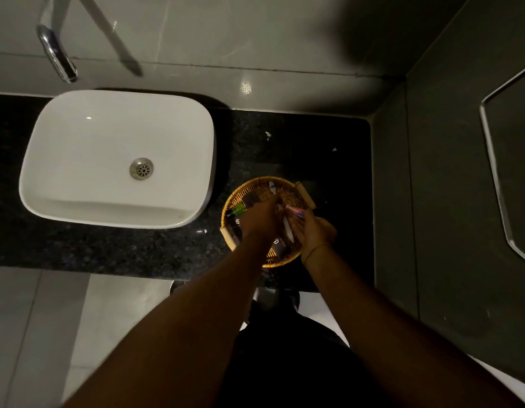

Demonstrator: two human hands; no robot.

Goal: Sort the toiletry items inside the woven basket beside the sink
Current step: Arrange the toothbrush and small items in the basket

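Basket (257, 187): round, woven, golden-brown, with two pale handles, one at the upper right (305, 195) and one at the lower left (228, 238). It stands on the dark speckled worktop (285, 142), just right of the sink (117, 159) and near the worktop's front edge.

Contents: a small green-labelled tube (237, 209) lies at the left side; dark sachets with pale logos (237, 223) lie along the lower left and near the front; a white slender item (272, 188) lies toward the far rim. Finer detail is lost in the dim light.

Left hand (259, 219): reaches over the basket's middle, fingers curled down among the items; whether its grip encloses anything cannot be told.

Right hand (313, 231): sits over the basket's right side, a thin band on the wrist. Its grip is closed around a red-and-white tube (295, 212), which points up and left. A white stick-like item (286, 228) stands between the two hands, touching or very near the right palm; which hand bears it is unclear.

Surroundings: the sink is white, rounded-rectangular, with a metal drain (141, 169). A chrome tap (56, 54) projects from the grey tiled wall above it. A framed mirror edge (497, 172) shows on the right-hand wall.
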